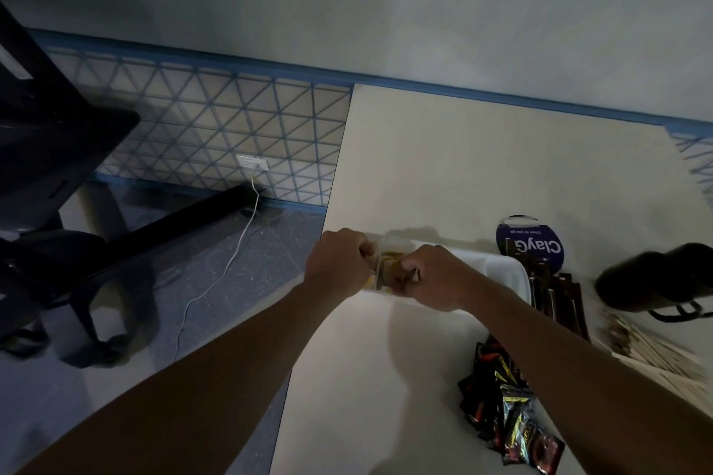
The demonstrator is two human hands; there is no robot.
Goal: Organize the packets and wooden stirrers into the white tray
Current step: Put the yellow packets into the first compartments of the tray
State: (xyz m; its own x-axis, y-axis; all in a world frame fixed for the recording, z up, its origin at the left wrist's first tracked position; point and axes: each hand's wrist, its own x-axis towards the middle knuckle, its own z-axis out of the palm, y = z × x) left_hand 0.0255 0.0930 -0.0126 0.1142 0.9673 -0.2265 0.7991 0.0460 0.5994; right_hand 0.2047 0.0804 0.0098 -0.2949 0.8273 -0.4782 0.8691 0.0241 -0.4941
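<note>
Two hands at the white tray's (497,266) left compartment, seating yellow packets (389,262): right hand (432,278) pinches them, left hand (339,262) curls at the end wall, grip unclear; next probably the dark packets (505,416) and wooden stirrers (652,351) outside.

White tray (497,268); black-red packets (509,420); possibly yellow packets (391,258) inside.
</note>
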